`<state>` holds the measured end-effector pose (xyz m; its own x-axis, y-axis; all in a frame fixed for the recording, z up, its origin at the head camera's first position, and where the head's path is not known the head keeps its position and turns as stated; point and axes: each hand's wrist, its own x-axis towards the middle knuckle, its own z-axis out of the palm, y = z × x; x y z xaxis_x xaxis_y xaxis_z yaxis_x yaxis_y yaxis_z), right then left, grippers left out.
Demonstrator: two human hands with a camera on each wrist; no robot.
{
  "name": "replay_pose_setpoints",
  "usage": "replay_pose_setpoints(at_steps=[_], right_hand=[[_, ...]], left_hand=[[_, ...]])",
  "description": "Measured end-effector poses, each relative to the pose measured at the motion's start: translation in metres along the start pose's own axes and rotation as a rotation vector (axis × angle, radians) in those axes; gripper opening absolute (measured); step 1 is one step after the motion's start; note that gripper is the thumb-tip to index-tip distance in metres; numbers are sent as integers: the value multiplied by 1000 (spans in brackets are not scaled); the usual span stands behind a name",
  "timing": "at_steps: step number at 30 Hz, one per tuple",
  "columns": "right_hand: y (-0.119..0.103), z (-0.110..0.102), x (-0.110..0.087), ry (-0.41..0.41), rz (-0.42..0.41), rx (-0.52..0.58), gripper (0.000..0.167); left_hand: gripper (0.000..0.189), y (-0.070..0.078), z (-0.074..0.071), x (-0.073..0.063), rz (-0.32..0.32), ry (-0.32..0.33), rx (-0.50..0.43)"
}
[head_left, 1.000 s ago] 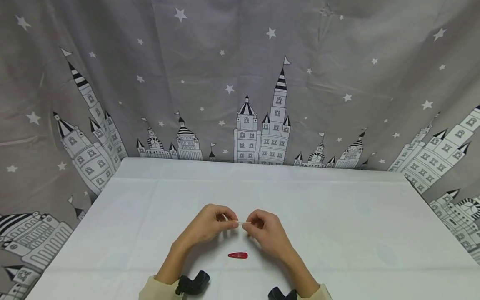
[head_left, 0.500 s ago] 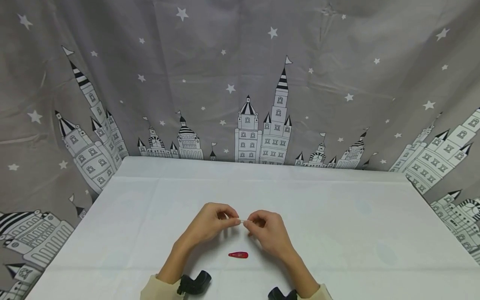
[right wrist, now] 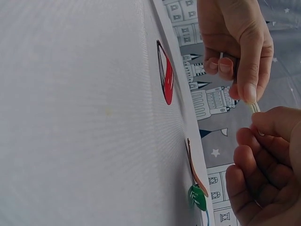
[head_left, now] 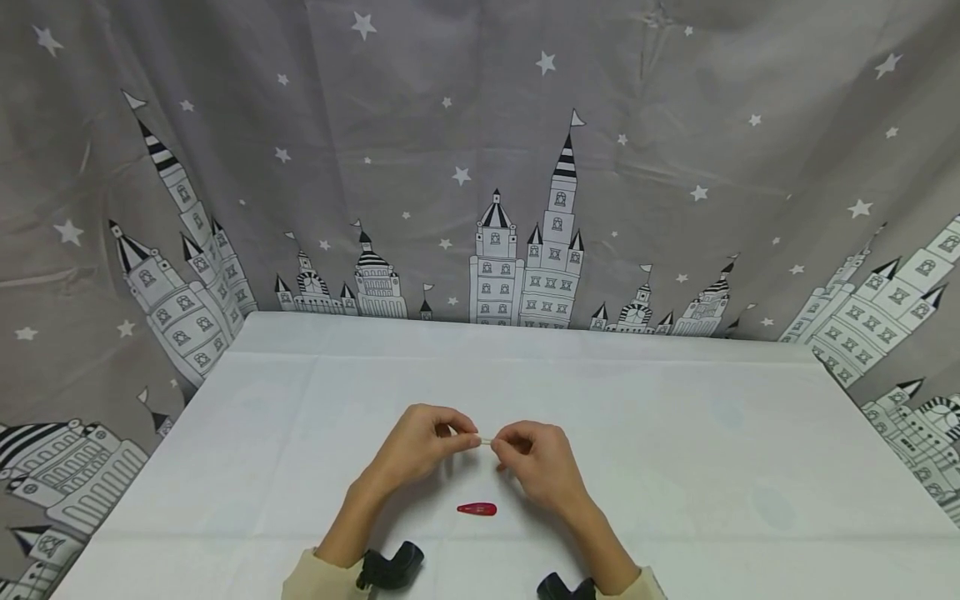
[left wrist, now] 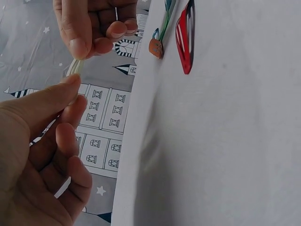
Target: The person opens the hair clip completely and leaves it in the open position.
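My left hand point(head_left: 429, 446) pinches one end of a short, pale, stranded band point(left wrist: 75, 67) between thumb and index finger. The thumb and fingers of my right hand point(head_left: 542, 467) pinch the band's other end, so it spans the small gap between the hands, raised off the table. What kind of band it is stays unclear. A red hair clip point(head_left: 477, 509) lies on the white cloth, nearer to me than the hands. In the wrist views, an orange piece point(left wrist: 155, 48) and a green piece point(right wrist: 197, 197) lie beyond the red clip, largely hidden in the head view.
A white cloth point(head_left: 300, 417) covers the table. Behind it hangs a grey curtain point(head_left: 420, 75) printed with castles and stars. Black wrist-camera mounts point(head_left: 392, 567) sit at both sleeves.
The visible stretch of band between the fingertips shortened, then lengthened slightly as my right fingertips shifted. Both hands otherwise stay nearly in place, and the red hair clip lies where it was.
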<state>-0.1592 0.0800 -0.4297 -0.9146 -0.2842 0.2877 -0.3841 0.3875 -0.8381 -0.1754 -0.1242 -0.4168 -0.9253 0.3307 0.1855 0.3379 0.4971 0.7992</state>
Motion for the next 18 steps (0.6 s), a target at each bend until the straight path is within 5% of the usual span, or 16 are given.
replay_pose_setpoints(at_steps=[18], right_hand=[[1,1,0,64,-84,-84,12]], left_hand=[[5,2,7,0,44,53,115]])
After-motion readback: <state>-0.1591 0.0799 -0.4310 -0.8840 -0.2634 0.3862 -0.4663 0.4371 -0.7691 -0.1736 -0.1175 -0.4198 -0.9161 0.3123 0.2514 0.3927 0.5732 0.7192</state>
